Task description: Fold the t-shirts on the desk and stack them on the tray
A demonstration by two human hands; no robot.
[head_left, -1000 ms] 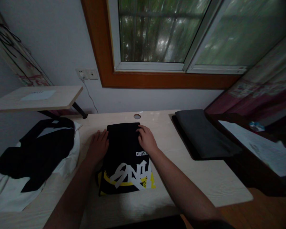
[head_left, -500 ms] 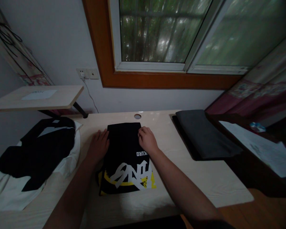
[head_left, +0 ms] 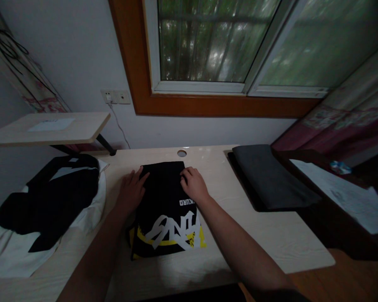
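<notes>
My left hand [head_left: 131, 192] lies flat on the left edge of the folded black shirt [head_left: 164, 201], fingers spread, holding nothing. My right hand [head_left: 193, 184] rests on its right edge, fingers loosely curled on the cloth, not clamped. The shirt lies in the middle of the table [head_left: 271, 235], printed part toward me. A pile of dark and white clothes [head_left: 44, 205] is at the left, a gray folded item [head_left: 271, 176] at the right.

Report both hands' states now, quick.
Left hand: open, flat on the left edge of the folded black shirt, holding nothing.
Right hand: open, fingers lightly curled, resting on the shirt's right edge, holding nothing.
</notes>
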